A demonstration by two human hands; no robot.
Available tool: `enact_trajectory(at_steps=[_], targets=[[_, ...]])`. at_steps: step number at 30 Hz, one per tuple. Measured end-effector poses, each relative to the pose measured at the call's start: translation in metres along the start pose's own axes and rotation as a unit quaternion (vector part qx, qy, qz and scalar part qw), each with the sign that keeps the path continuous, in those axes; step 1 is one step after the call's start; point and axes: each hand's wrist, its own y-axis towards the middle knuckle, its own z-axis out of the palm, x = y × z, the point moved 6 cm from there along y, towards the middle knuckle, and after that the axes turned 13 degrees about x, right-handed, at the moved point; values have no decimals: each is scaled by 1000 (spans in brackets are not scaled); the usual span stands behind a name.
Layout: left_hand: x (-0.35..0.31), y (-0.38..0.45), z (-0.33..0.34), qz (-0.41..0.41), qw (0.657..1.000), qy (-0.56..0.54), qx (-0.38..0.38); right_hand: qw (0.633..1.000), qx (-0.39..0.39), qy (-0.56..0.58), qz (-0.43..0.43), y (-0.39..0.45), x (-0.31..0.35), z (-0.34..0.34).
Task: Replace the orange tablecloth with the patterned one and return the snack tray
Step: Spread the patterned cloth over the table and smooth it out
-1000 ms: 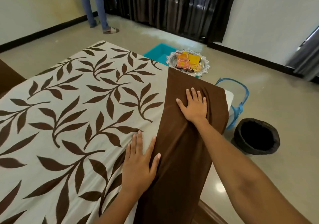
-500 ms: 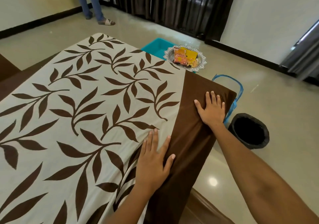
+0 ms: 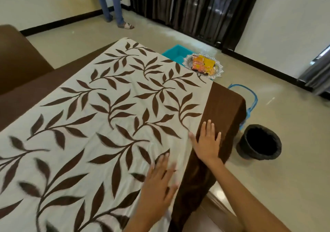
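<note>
The patterned tablecloth (image 3: 107,124), cream with brown leaf sprigs and a plain brown border, lies spread over the table. Its brown border (image 3: 221,114) hangs over the right edge. My left hand (image 3: 159,183) rests flat on the cream part near the front, fingers spread and motion-blurred. My right hand (image 3: 207,142) lies flat across the seam between cream and brown, fingers apart. The silver snack tray (image 3: 218,71) with orange and yellow packets sits beyond the table's far right corner, on a teal box. No orange tablecloth is in view.
A teal box (image 3: 174,53) stands under the tray. A blue-handled basket (image 3: 251,103) and a black bin (image 3: 259,142) stand on the floor to the right. A brown sofa (image 3: 17,62) is at left. A person's legs (image 3: 114,8) stand far back by dark curtains (image 3: 196,8).
My right hand has slid back toward me from the far corner along the brown border. My left hand has shifted left onto the cream part. The view has tilted up.
</note>
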Motion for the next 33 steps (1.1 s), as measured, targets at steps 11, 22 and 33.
enact_trajectory(at_steps=[11,22,33], targets=[[132,-298,23,-227,972,58,13,986,-3,-28,-162,-221,123,98],[183,-517,47,-355,934,-8,-23,957,60,-47,-279,-403,212,184],[218,-583,47,-282,959,12,-23,917,109,-119,-365,-562,264,245]])
